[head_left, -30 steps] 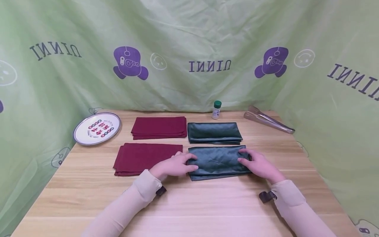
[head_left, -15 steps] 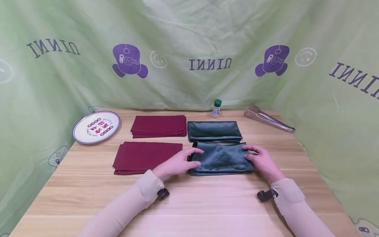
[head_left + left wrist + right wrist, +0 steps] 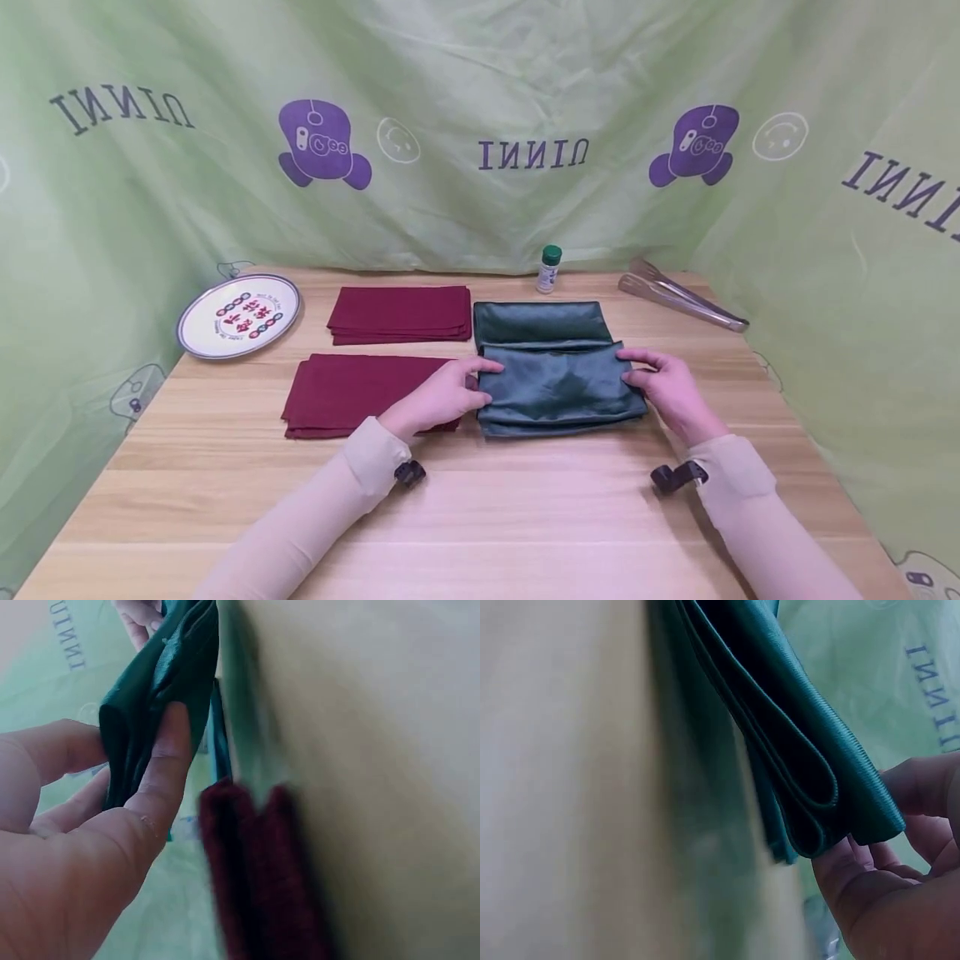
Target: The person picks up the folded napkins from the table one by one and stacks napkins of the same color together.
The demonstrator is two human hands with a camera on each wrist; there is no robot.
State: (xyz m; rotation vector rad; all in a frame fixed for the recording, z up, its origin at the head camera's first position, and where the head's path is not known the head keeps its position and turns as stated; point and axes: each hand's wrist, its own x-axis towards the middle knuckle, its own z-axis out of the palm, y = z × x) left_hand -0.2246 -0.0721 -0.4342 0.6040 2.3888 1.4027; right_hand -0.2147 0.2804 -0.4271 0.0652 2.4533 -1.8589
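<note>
A folded dark green satin cloth (image 3: 558, 387) is held up at its two ends, slightly above the wooden table. My left hand (image 3: 442, 396) pinches its left end; in the left wrist view the thumb and fingers clasp the stacked layers (image 3: 176, 675). At the right end my right hand (image 3: 675, 396) pinches the cloth, and the right wrist view shows its folds (image 3: 795, 742) off the tabletop. Just behind lies a second folded green cloth (image 3: 540, 323), its front edge hidden by the raised one. Beside my left hand a folded dark red cloth (image 3: 360, 392) lies flat, partly covered by that hand.
Another folded dark red cloth (image 3: 401, 312) lies farther back. A white plate (image 3: 198, 325) with red print sits at the back left. Toward the back stand a small green-capped bottle (image 3: 548, 271) and, to its right, metal tongs (image 3: 675, 300). A green curtain (image 3: 450, 225) surrounds the table (image 3: 525, 508).
Both hands have taken hold of the front green cloth's ends and raised it off the table. It now overlaps the rear green cloth in the head view, which has tilted slightly.
</note>
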